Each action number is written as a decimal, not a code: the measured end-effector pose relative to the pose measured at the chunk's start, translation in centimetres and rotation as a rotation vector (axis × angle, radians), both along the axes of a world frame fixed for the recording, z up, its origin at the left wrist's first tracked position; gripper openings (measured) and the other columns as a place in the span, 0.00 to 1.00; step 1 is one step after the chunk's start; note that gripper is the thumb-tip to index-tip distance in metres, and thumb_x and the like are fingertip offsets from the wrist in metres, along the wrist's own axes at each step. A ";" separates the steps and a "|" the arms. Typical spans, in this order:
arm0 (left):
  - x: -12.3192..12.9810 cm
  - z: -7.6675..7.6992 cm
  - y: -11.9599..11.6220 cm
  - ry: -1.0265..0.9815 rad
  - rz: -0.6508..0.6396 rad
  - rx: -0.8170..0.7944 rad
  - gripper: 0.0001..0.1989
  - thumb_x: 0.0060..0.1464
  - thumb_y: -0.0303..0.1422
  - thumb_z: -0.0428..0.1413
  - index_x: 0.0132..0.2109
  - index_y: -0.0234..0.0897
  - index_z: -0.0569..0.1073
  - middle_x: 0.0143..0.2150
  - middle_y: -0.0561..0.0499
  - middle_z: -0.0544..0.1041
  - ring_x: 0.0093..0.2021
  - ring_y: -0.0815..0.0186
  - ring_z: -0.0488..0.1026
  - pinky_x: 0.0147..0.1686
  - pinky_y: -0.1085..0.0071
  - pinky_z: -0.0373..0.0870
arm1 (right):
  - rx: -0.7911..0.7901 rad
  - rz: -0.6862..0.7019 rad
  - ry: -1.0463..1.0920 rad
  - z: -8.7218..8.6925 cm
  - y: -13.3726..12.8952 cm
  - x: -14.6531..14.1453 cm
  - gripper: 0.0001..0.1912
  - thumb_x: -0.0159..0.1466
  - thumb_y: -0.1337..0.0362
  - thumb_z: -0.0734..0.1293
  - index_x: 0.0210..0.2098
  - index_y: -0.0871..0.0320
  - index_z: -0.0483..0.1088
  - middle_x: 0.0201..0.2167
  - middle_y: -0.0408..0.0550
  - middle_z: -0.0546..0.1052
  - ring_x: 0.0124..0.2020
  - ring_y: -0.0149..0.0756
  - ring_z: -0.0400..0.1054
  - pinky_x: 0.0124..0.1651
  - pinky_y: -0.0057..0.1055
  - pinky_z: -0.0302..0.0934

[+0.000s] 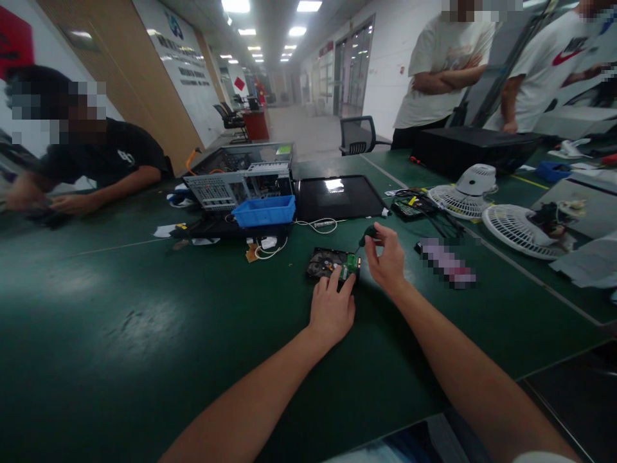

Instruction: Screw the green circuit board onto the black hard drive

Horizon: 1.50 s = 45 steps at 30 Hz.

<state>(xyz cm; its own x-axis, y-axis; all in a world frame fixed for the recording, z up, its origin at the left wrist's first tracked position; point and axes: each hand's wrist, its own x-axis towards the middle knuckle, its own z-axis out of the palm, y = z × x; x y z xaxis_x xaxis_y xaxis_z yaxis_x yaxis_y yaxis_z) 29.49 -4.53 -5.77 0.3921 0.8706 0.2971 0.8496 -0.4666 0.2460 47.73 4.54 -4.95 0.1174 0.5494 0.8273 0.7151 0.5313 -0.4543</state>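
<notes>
A hard drive lies on the green table with its green circuit board facing up at the right end. My left hand rests at its near edge, fingers stretched out and touching the drive and the board. In my right hand is a small screwdriver with a dark handle, gripped between thumb and fingers. Its thin shaft slants down to the board. The exact spot where the tip meets the board is too small to make out.
Beyond the drive stand a blue tray, an open computer case and a flat dark panel. To the right lie a blurred-out pink item, fan parts and a black box. A person works at the left; two others stand at the right.
</notes>
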 end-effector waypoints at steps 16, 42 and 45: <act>0.0 -0.2 0.0 -0.003 0.003 0.008 0.27 0.64 0.34 0.53 0.69 0.45 0.64 0.72 0.42 0.59 0.56 0.50 0.65 0.54 0.51 0.68 | -0.010 -0.027 -0.005 0.0 -0.1 -0.2 0.22 0.70 0.59 0.66 0.62 0.52 0.64 0.52 0.54 0.77 0.43 0.41 0.76 0.45 0.43 0.75; 0.0 -0.3 0.1 0.001 0.009 -0.010 0.28 0.64 0.35 0.54 0.69 0.47 0.64 0.72 0.43 0.59 0.57 0.50 0.64 0.54 0.51 0.68 | -0.035 0.045 0.038 -0.3 0.3 0.0 0.28 0.68 0.60 0.68 0.65 0.51 0.59 0.53 0.56 0.76 0.45 0.42 0.76 0.45 0.44 0.76; 0.0 -0.4 0.0 -0.002 0.007 -0.007 0.27 0.64 0.34 0.53 0.69 0.46 0.64 0.72 0.44 0.59 0.57 0.50 0.64 0.54 0.51 0.68 | -0.028 0.062 0.064 -0.4 0.4 -0.1 0.31 0.68 0.60 0.68 0.67 0.51 0.56 0.52 0.57 0.76 0.46 0.43 0.76 0.44 0.44 0.77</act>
